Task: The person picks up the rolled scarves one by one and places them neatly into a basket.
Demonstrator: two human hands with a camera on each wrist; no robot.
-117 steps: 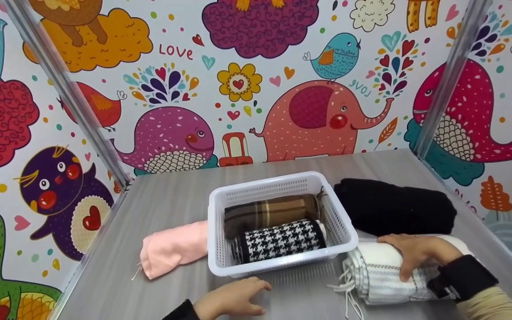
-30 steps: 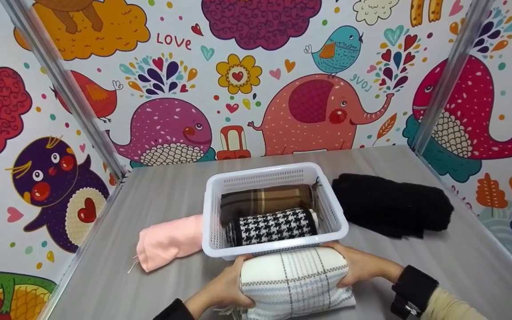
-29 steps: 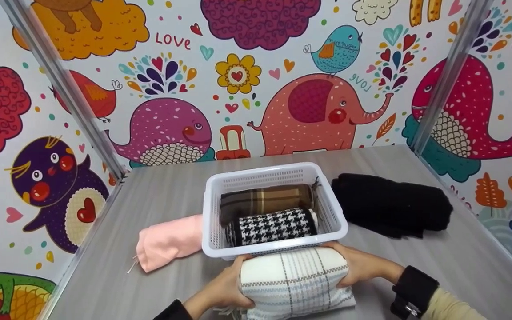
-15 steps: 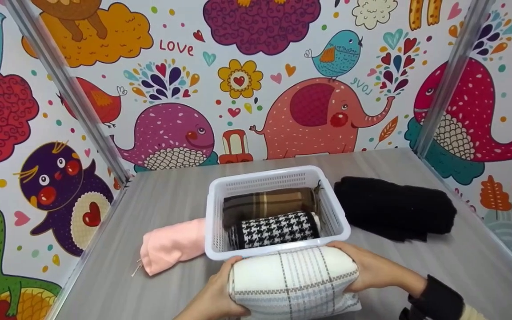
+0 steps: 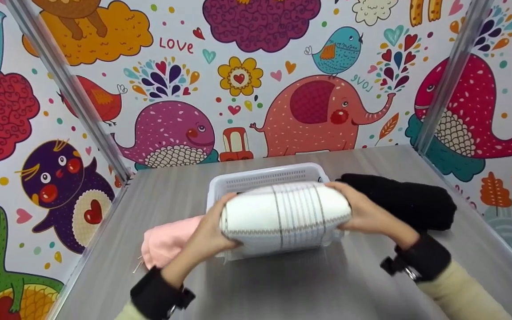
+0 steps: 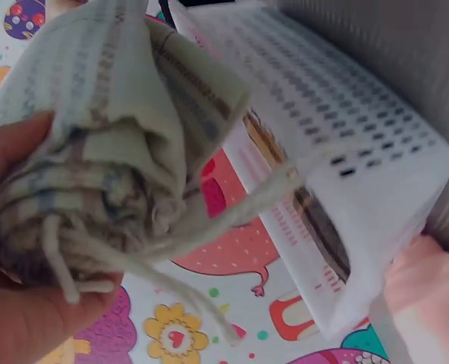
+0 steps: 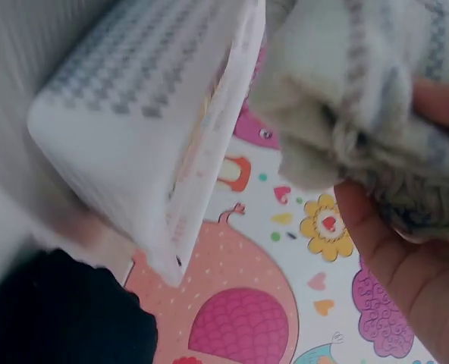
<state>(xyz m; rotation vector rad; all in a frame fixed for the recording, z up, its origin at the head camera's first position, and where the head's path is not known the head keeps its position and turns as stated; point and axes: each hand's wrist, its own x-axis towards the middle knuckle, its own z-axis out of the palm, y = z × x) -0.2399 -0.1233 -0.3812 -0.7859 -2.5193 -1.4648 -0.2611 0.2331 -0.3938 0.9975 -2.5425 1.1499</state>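
Observation:
A rolled white scarf (image 5: 285,213) with grey and pale-blue stripes is held up over the front of a white perforated basket (image 5: 265,180). My left hand (image 5: 209,233) grips its left end, and my right hand (image 5: 365,213) grips the right end. In the left wrist view, cord-like tassels hang from the scarf's end beside the fingers (image 6: 16,148). The roll hides most of the basket's inside in the head view. Through the basket's opening, the left wrist view shows a strip of brown cloth (image 6: 319,231).
A pink rolled cloth (image 5: 167,242) lies left of the basket, partly behind my left wrist. On the right is a black rolled cloth (image 5: 402,200), near the basket. Printed walls (image 5: 171,129) with metal corner posts (image 5: 445,80) enclose the grey tabletop (image 5: 305,289).
Earlier the white scarf lay on the table at right under my right hand. Both hands then held it in front of the basket; now they have raised it forward over the basket's front.

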